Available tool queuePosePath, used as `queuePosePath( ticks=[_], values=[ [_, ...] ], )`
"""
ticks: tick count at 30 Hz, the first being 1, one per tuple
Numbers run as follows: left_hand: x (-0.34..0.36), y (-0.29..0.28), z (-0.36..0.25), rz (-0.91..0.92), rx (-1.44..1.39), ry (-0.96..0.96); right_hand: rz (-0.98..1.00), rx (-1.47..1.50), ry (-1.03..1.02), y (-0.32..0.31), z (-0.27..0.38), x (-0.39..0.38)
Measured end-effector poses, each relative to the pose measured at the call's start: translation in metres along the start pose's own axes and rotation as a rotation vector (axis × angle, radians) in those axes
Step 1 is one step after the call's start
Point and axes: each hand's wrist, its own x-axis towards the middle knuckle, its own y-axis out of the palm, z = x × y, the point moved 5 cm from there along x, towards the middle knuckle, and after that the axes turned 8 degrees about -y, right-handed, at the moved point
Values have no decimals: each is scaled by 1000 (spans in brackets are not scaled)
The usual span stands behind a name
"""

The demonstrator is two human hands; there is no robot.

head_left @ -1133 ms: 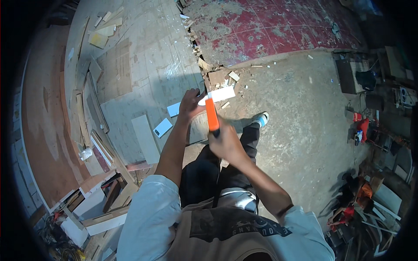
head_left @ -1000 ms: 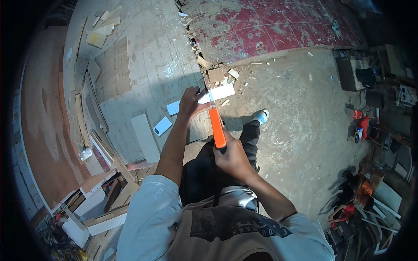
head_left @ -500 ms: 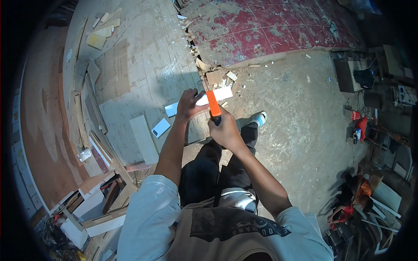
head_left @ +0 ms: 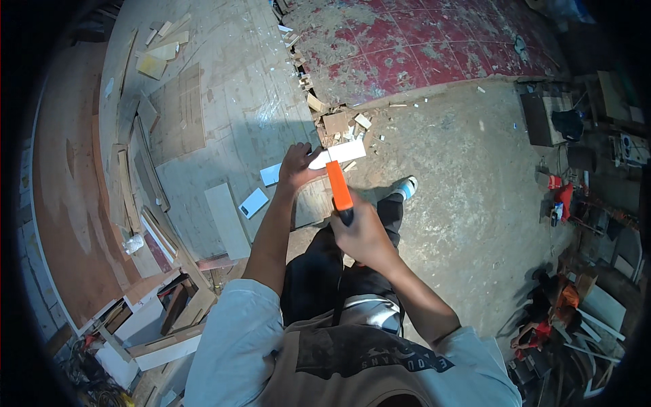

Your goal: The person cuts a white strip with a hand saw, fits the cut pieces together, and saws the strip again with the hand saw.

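Observation:
A narrow white board (head_left: 347, 152) lies across the edge of the low wooden platform, its right end sticking out past the edge. My left hand (head_left: 298, 165) grips the board and presses it down left of the saw, with thumb and fingers around it. In my right hand (head_left: 366, 234) is an orange-and-black handsaw (head_left: 340, 186), held by its black grip. The front of the saw meets the board just right of my left hand, where a thin dark line crosses the white face. Its blade is seen edge-on and mostly hidden.
A white phone (head_left: 253, 203) and a pale plank (head_left: 227, 220) lie on the platform (head_left: 230, 146) to my left. Wood offcuts (head_left: 336, 123) are piled beyond the board. My foot (head_left: 407, 187) stands on the concrete floor. Stacked scrap boards (head_left: 163, 346) fill the lower left.
My right hand has drawn the handsaw back toward my body along the board's cut line. My left hand stays on the white board.

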Motion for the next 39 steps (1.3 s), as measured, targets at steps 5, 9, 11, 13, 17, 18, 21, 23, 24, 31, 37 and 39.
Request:
queuePosePath(
  ticks=[5,9,11,13,17,18,21,23,24,31,37,39],
  values=[
    [12,0,-12,-3,-65,-36,-7,-30,50,-5,-26,40],
    [2,2,1,5,-28,-44,-64,4,-110,5,-3,11],
    [0,0,-2,10,-16,-34,-154,-41,-226,2,2,-3],
    [4,-2,-7,19,-33,-32,-116,-63,-138,2,-25,22],
    [6,3,-10,-12,-84,-19,-35,-23,-48,-1,-30,29],
    [8,4,-10,-23,-110,-7,-20,-30,-22,-7,-17,17],
    [4,8,-8,-2,-85,-5,-27,-1,-35,-32,54,-51],
    [4,5,-5,39,-73,-88,-7,104,152,-45,69,-84],
    [-1,1,-3,28,-64,-92,2,103,140,-48,68,-94],
    [-17,-35,-15,-46,-277,-454,-138,-25,-48,-75,45,-106],
    [-55,-98,-9,-200,-990,-1032,63,-313,-288,-58,7,-55],
    [-76,-114,-5,-48,-1205,-1185,126,-356,-296,-40,-11,-38]
  ],
)
